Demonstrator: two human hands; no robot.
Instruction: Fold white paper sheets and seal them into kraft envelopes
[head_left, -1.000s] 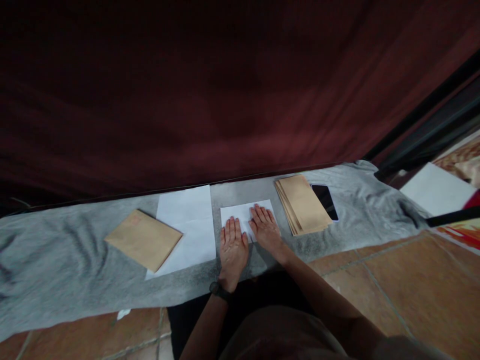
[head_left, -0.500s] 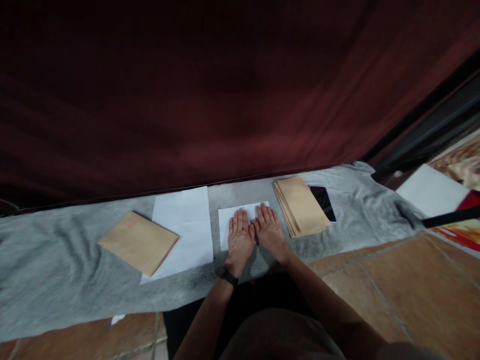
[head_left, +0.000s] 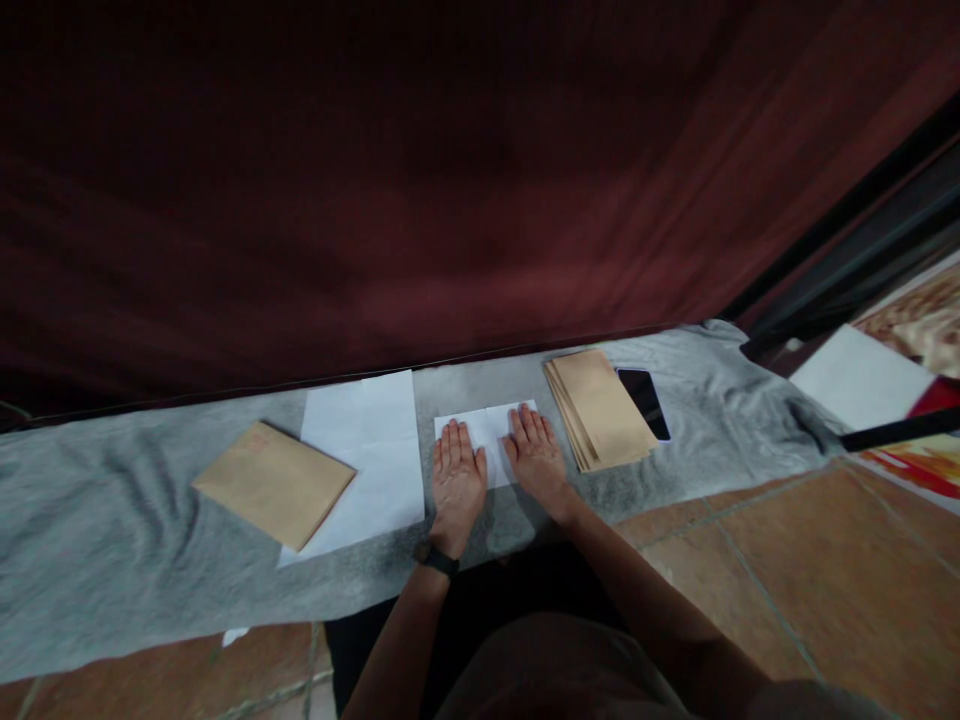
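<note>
A folded sheet of white paper (head_left: 491, 432) lies on the grey cloth, partly covered by both palms. My left hand (head_left: 457, 480) rests flat on its left end, fingers stretched out. Flat on the right end is my right hand (head_left: 536, 455), its fingers slightly spread. Between the two hands the middle of the paper shows, with a faint crease. Left of it lie larger white sheets (head_left: 379, 440), with a brown envelope (head_left: 274, 485) overlapping their left side. A stack of brown envelopes (head_left: 604, 410) sits just right of my right hand.
A dark-screened phone (head_left: 643, 400) lies beside the envelope stack. The grey cloth (head_left: 97, 520) covers a long narrow surface, with a dark red curtain (head_left: 450, 230) hanging behind it. Tiled floor (head_left: 810, 570) shows in front. A white panel (head_left: 862, 385) and a black bar stand at far right.
My left hand has slid left along the folded paper, away from my right hand, uncovering the paper's middle. My right hand has stayed in place.
</note>
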